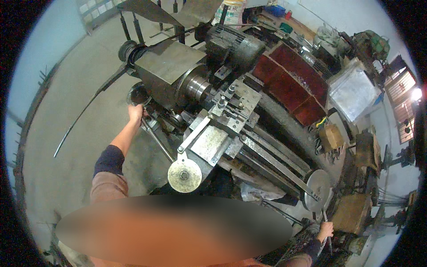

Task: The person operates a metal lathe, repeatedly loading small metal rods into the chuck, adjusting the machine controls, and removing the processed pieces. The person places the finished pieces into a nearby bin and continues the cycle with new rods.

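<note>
A lathe-like metal machine with a spindle (198,87) and a bolted slide block (242,101) runs diagonally in front of me. At its left end my left hand (136,114) is closed around the upper end of a long metal lever (158,141), close to a dark round cup (138,93). The lever slants down toward a round brass-coloured disc (184,175). Far to the lower right, my right hand (326,229) is wrapped round a thin handle rod (324,216), just below a grey round disc (316,190) joined to a long flat bar (278,162).
Behind the spindle sits a dark electric motor (235,46). A reddish-brown tray (289,82) lies beyond the bed, with a silvery flat package (353,91) past it. A long thin rod (82,113) juts out at left. Brown boxes (331,136) stand at right.
</note>
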A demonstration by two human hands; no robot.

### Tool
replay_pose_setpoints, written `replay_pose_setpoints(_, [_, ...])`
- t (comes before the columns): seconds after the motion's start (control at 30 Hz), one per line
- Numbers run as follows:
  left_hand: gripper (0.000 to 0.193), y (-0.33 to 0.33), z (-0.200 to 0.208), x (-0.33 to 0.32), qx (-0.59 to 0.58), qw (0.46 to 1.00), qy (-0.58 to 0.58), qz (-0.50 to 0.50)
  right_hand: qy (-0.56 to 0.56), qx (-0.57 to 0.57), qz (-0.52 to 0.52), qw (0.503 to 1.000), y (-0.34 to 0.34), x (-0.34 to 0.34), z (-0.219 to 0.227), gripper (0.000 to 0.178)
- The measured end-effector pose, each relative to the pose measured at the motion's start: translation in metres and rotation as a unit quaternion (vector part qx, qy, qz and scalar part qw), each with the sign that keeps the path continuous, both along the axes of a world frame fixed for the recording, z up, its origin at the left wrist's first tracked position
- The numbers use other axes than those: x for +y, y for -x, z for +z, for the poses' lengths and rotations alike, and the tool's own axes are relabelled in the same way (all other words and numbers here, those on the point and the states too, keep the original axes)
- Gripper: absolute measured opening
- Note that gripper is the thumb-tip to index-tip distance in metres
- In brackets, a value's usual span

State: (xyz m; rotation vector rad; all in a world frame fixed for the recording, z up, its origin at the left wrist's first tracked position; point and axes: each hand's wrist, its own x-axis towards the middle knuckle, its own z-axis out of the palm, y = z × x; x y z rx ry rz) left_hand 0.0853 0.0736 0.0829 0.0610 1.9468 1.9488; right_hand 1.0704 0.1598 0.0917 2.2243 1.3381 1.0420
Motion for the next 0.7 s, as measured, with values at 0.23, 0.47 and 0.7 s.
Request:
replay_pose_setpoints(0.23, [0.024, 0.042, -0.021, -0.032, 0.012, 0.983, 0.062, -0.175, -0.128, 0.116, 0.069, 0.983, 0.057, -0.009, -0.009, 0.045])
replay_pose_setpoints(0.47, [0.039, 0.079, -0.089, -0.067, 0.298, 0.843, 0.365, -0.261, -0.105, 0.466, 0.003, 0.878, 0.157, -0.109, -0.049, 0.063])
replay_pose_setpoints(0.7, [0.018, 0.064, -0.095, -0.050, 0.489, 0.656, 0.472, -0.328, -0.068, 0.521, 0.107, 0.844, 0.232, -0.098, -0.005, 0.037])
